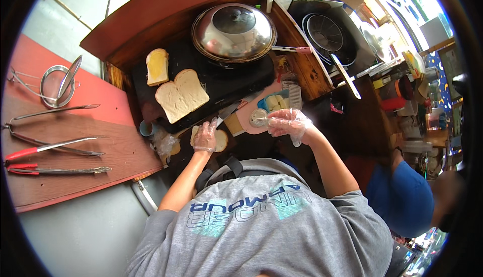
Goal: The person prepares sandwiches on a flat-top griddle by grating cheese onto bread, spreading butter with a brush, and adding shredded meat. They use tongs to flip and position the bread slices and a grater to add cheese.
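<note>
My left hand (205, 138), in a clear plastic glove, lies over a slice of bread (222, 141) at the near edge of the griddle. Whether its fingers grip the slice cannot be seen. A knife (227, 112) lies just beyond those fingertips. To the right, my gloved right hand (289, 123) has its fingertips beside a small clear jar (258, 118); anything held between them is too small to make out. Behind that hand sits a blue tub (276, 100) of pale yellow blocks. On the black griddle (222, 81) rest two joined bread slices (182, 95) and a yellow-topped slice (157, 67).
A domed metal lid (234, 26) covers a pan at the back of the griddle. Several tongs (56, 147) and a strainer (57, 88) lie on the left side table (124, 160). A pan (328, 35) stands at the right. A person in blue (400, 198) is close on my right.
</note>
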